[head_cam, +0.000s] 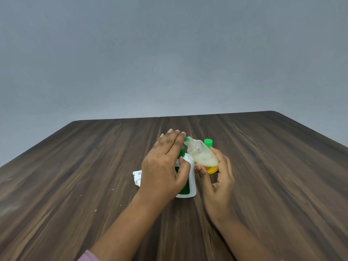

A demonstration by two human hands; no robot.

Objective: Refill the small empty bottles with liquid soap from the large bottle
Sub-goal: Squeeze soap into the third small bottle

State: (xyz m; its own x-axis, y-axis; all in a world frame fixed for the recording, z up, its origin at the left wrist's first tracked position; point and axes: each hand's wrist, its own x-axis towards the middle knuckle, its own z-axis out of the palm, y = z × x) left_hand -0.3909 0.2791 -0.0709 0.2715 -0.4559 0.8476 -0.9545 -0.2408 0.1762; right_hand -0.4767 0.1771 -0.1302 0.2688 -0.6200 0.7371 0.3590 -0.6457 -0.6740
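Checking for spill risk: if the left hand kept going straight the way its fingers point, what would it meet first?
The left hand points away and slightly right; its fingertips already sit at the neck of the tilted clear bottle held by the right hand. That neck comes first, though depth is uncertain.

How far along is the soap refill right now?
Partly done: the small clear bottle in the right hand already holds yellow soap with foam. In hand: the left hand is at its green cap, beside the white large bottle. Left: the bottle behind, green-capped; its fill level is hidden.
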